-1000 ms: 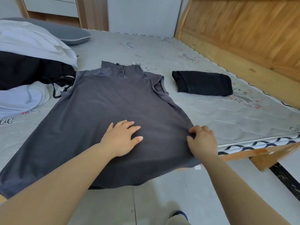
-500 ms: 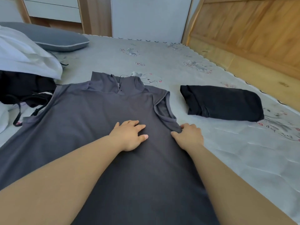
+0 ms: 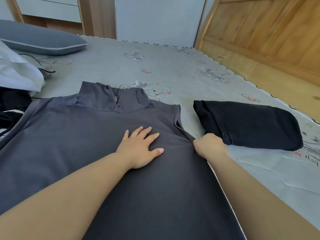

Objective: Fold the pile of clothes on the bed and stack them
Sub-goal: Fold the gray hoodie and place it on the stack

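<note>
Both hands slid up the dress (image 3: 72, 135): left hand (image 3: 140, 149) flat, fingers spread; right hand (image 3: 209, 146) pinching its armhole edge. One folded garment (image 3: 251, 123) lies right; pile (image 3: 12, 104) remains left.

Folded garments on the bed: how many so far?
1: the black garment, right of the grey top, which lies unfolded. Others could be out of frame.

arms: bare to frame edge | sleeves: none visible | left hand (image 3: 141, 148) | right hand (image 3: 210, 146)
</note>
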